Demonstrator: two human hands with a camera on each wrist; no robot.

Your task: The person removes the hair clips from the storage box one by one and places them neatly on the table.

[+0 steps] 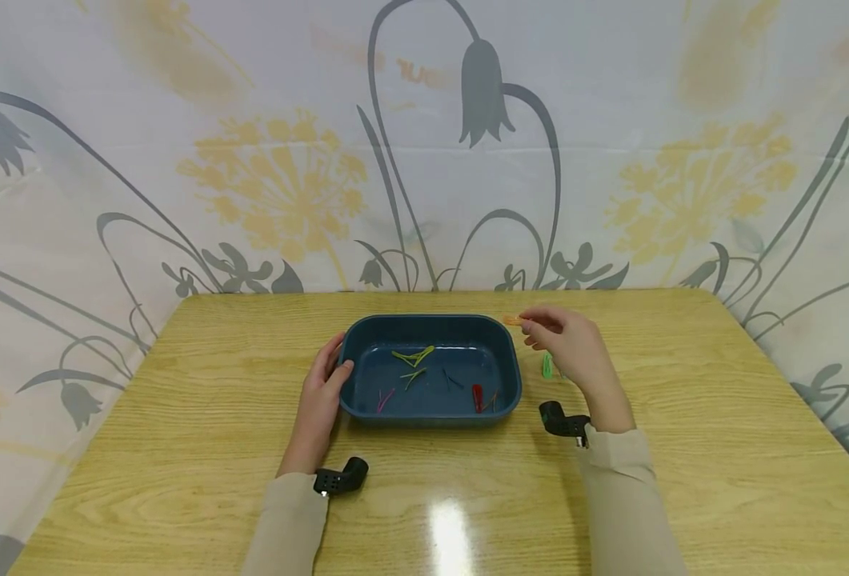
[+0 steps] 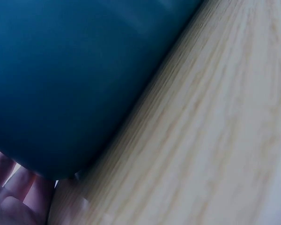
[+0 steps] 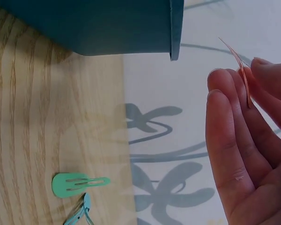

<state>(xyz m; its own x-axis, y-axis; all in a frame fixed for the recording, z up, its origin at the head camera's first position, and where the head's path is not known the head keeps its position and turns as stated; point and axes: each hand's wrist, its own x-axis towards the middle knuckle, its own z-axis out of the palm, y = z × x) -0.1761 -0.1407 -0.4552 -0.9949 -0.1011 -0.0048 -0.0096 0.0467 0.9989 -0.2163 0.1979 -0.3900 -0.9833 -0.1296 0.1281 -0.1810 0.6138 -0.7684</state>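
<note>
My left hand grips the left end of a dark blue plastic basin, thumb over the rim and fingers along the outer wall. Beyond the basin's right rim, my right hand pinches an orange snap hair clip between thumb and fingers, held up off the table. Spread over the basin floor are several clips, among them a yellow-green hair clip, a pink hair clip, a blue hair clip and a red hair clip.
On the table under my right hand lie a green snap clip and a teal clip, close together. The wooden table ends at the back against a flower-patterned curtain.
</note>
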